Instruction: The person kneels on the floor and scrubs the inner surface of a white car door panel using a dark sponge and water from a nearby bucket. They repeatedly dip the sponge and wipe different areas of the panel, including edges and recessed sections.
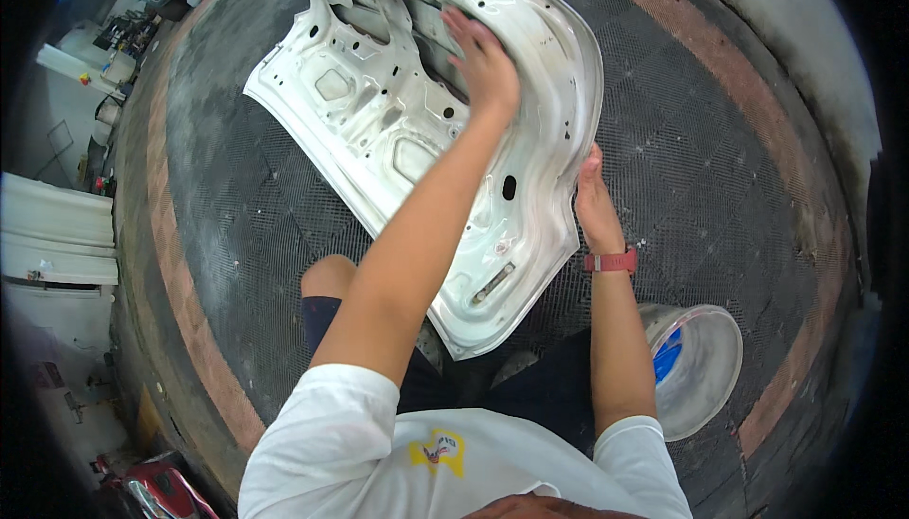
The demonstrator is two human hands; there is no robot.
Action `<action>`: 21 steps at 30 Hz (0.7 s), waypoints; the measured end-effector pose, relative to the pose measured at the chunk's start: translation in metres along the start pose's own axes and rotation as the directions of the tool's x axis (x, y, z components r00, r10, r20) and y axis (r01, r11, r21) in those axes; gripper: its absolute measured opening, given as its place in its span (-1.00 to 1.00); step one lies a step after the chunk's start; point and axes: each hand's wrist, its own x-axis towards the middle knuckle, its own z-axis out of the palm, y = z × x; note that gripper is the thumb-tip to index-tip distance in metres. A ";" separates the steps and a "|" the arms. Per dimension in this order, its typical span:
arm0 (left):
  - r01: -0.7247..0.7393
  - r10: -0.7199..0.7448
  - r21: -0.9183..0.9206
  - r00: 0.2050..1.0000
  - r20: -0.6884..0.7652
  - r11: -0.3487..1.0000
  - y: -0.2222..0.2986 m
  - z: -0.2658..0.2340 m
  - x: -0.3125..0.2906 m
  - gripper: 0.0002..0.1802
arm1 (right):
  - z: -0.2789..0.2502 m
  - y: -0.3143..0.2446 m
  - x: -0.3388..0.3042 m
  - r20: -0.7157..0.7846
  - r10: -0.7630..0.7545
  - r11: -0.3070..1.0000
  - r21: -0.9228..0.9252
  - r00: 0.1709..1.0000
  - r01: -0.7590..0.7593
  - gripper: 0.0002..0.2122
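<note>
A white car body panel (417, 131), which looks like a trunk lid with its ribbed inner side up, slants across the floor in front of my legs. My left hand (488, 69) lies on it with fingers stretched, beside the large cut-out openings near its far end. Whether anything is under that palm is hidden. At the panel's right edge, my right hand (597, 202) grips the rim, thumb along the edge and the other fingers mostly hidden. A red band (611, 261) circles my right wrist.
A whitish bucket (705, 367) with something blue (668, 356) inside stands beside my right forearm. Dark ribbed floor tiles (701, 178) spread around, bordered by a reddish strip (185, 292). Pale metal panels (62, 235) and a red vehicle part (166, 491) are at the left.
</note>
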 end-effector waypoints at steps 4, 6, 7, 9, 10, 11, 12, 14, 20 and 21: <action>0.062 -0.085 -0.218 0.992 -0.098 0.974 -0.043 0.006 0.008 -0.01 | 0.013 -0.006 0.003 0.026 0.003 1.000 -0.007 1.000 -0.003 -0.06; 0.085 -0.101 -0.224 0.993 -0.060 0.971 -0.059 0.021 -0.032 0.02 | 0.014 -0.002 0.002 0.023 0.014 1.000 -0.006 1.000 -0.014 -0.06; 0.116 -0.114 -0.153 0.993 0.028 0.981 -0.057 0.025 -0.056 0.03 | 0.006 0.001 0.001 -0.001 0.022 1.000 -0.015 1.000 -0.022 -0.06; 0.144 -0.143 0.006 0.973 0.183 0.990 -0.051 0.024 -0.084 0.06 | -0.002 -0.001 0.000 -0.028 0.028 0.999 -0.021 0.999 -0.029 -0.05; 0.119 -0.122 0.027 0.973 0.194 0.993 -0.058 0.018 -0.075 0.08 | 0.000 -0.004 -0.001 -0.017 0.028 0.999 -0.016 0.999 -0.028 -0.05; 0.137 -0.124 -0.078 0.981 0.148 0.988 -0.064 0.015 -0.054 0.07 | 0.003 -0.007 -0.002 -0.012 0.025 1.000 -0.010 1.000 -0.025 -0.05; 0.149 -0.135 -0.176 0.987 0.090 0.973 -0.072 0.007 -0.029 0.06 | 0.009 -0.009 -0.002 0.008 0.021 1.000 0.000 1.000 -0.021 -0.04; 0.238 -0.233 -0.300 0.971 0.053 0.924 -0.077 -0.004 0.000 0.05 | 0.014 -0.010 0.000 0.025 0.021 1.000 0.006 0.999 -0.021 -0.04; 0.131 -0.139 0.049 0.954 0.266 0.990 -0.074 0.017 -0.081 0.08 | -0.001 -0.002 0.000 -0.026 0.042 0.999 -0.024 0.999 -0.042 -0.06; 0.232 -0.205 -0.079 0.945 0.255 0.970 -0.075 0.016 -0.068 0.07 | -0.001 -0.005 -0.001 -0.024 0.037 0.999 -0.028 0.999 -0.038 -0.07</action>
